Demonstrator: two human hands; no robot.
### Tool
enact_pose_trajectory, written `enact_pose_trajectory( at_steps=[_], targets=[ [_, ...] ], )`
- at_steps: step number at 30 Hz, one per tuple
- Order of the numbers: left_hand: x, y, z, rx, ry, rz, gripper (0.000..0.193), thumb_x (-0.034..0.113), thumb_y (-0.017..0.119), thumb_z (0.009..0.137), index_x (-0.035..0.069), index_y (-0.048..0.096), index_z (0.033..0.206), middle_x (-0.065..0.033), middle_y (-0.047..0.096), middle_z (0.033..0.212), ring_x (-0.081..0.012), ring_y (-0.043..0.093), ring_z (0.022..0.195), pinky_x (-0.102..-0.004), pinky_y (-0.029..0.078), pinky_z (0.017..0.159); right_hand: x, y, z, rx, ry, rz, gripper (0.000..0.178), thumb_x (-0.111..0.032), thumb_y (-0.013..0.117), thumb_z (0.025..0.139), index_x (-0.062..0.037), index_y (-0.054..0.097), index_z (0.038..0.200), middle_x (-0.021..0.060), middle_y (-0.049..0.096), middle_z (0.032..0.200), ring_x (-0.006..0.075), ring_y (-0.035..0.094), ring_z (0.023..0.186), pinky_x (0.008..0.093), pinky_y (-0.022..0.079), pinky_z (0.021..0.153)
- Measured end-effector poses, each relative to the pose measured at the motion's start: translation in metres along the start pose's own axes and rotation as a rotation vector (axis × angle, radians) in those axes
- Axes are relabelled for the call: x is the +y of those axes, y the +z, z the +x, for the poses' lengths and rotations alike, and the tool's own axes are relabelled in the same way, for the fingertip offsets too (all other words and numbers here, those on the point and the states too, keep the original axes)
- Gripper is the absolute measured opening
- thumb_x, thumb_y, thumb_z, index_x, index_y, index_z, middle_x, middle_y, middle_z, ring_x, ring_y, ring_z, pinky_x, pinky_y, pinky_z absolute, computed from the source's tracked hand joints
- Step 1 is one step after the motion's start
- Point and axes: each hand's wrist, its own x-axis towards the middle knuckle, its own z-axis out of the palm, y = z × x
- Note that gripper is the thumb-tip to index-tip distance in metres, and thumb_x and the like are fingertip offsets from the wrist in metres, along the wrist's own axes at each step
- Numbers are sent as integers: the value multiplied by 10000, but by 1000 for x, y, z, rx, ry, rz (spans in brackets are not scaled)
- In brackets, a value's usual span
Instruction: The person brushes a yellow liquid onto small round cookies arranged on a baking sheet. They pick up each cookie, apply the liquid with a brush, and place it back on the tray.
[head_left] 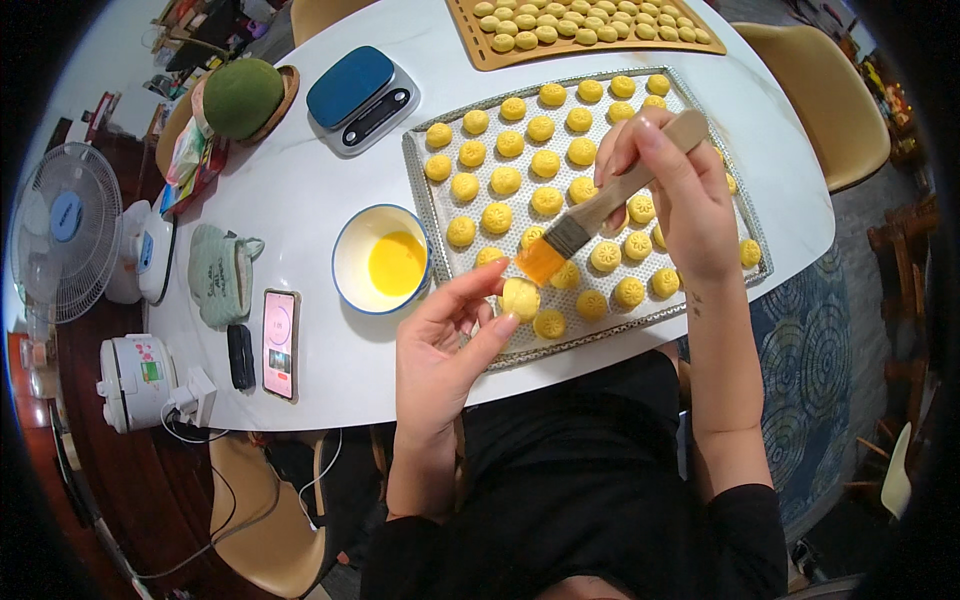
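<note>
My left hand (pixel 445 340) pinches a small yellow pastry (pixel 520 300) between thumb and fingers, just over the near left part of a metal baking tray (pixel 755 262). In my right hand (pixel 675 180) is a pastry brush (pixel 620 195) with a wooden handle. Its orange-yellow bristles point down to the left, right at the top of the held pastry; whether they touch it I cannot tell. Several round yellow pastries (pixel 546 201) with pressed flower patterns stand in rows on the tray. Left of the tray is a white, blue-rimmed bowl (pixel 345 262) of yellow liquid, like beaten egg.
A wooden tray (pixel 487 58) of small yellow dough pieces lies at the far edge. A kitchen scale (pixel 362 98), a phone (pixel 281 340), a black case (pixel 241 357) and a pale green pouch (pixel 222 275) lie on the table's left. A fan (pixel 68 230) and rice cooker (pixel 137 383) stand beyond.
</note>
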Motion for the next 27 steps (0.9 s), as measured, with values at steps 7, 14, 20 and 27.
enact_pose_trajectory(
  at_steps=[7, 14, 20, 27],
  targets=[
    [9, -2, 3, -77, -42, 19, 577, -38, 674, 710, -3, 427, 1230, -73, 583, 996, -42, 460, 758, -177, 369, 716, -1, 2, 5, -37, 182, 11, 268, -258, 492, 907, -13, 547, 816, 43, 556, 725, 122, 560, 569, 241, 466, 527],
    [2, -6, 9, -175, -111, -205, 585, 2, 641, 759, -1, 353, 1268, -86, 594, 1003, -67, 494, 797, -199, 387, 751, 5, 8, 3, 15, 225, 96, 260, -241, 437, 927, -29, 529, 807, 53, 551, 688, 99, 536, 598, 213, 438, 511],
    [-8, 1, 13, -177, -179, -493, 574, 110, 641, 800, 24, 327, 1273, -98, 561, 1070, -123, 528, 868, -243, 412, 790, 15, -3, -6, 192, 240, 202, 296, -276, 419, 939, -28, 526, 818, 67, 545, 729, 124, 532, 614, 238, 442, 596],
    [-24, -3, 17, -261, -151, -703, 534, 186, 642, 814, 57, 356, 1248, -87, 525, 1110, -162, 494, 977, -280, 399, 812, 26, -8, -19, 244, 111, 317, 318, -280, 396, 954, -9, 534, 860, 64, 541, 784, 150, 567, 637, 255, 465, 642]
  ],
)
